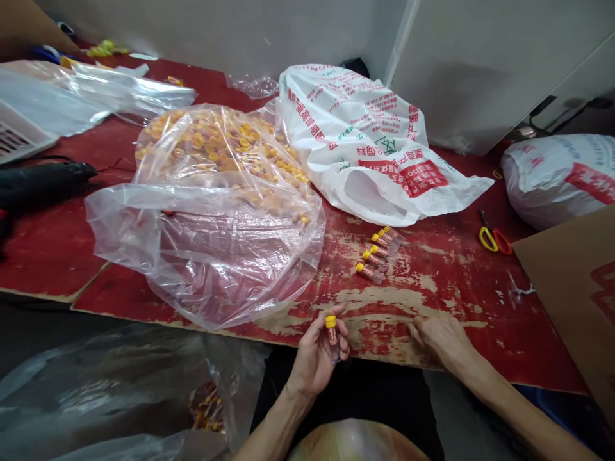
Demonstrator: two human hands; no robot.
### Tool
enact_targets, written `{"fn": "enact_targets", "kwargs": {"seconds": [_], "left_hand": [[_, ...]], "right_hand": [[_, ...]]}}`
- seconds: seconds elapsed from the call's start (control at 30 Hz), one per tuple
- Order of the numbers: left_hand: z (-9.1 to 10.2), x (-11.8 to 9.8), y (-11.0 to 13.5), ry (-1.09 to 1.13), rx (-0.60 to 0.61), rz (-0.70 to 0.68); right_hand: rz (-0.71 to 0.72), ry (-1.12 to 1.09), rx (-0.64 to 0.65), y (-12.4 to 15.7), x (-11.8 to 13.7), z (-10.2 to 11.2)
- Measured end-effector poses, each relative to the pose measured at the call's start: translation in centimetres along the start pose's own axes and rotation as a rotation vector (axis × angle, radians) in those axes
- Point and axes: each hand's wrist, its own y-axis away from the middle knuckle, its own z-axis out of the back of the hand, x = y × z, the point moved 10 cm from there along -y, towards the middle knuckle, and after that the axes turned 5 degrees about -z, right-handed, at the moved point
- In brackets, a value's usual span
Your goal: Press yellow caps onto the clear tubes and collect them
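My left hand holds a small clear tube with a yellow cap and red-and-white contents, its cap upward, at the table's front edge. My right hand rests on the worn red table with the fingers curled together; whether anything is in them is hidden. Beyond both hands, several similar capped tubes lie in a slanting row. A large clear plastic bag to the left holds many more yellow-capped tubes.
A white printed sack slumps at the back. On the right are scissors with yellow and red handles, another filled sack and a cardboard box. A white basket stands far left; a plastic bag hangs below the edge.
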Motion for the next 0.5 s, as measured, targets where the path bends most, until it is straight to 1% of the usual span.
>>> {"fn": "enact_targets", "kwargs": {"seconds": [0.2, 0.33, 0.4, 0.47, 0.5], "left_hand": [[-0.1, 0.4, -0.5, -0.044, -0.033, 0.026], [-0.6, 0.8, -0.9, -0.081, -0.039, 0.037], [-0.7, 0.7, -1.0, -0.116, -0.037, 0.014], [-0.8, 0.5, -0.8, -0.172, -0.021, -0.034], [-0.8, 0.3, -0.6, -0.199, -0.013, -0.056]], "right_hand": [[-0.045, -0.035, 0.029, -0.5, 0.5, -0.7], [-0.061, -0.086, 0.024, -0.4, 0.1, -0.4], [-0.064, -0.098, 0.008, -0.1, -0.1, -0.2], [-0.043, -0.224, -0.061, 0.4, 0.0, 0.5], [-0.022, -0.357, -0.119, 0.8, 0.2, 1.1]]}}
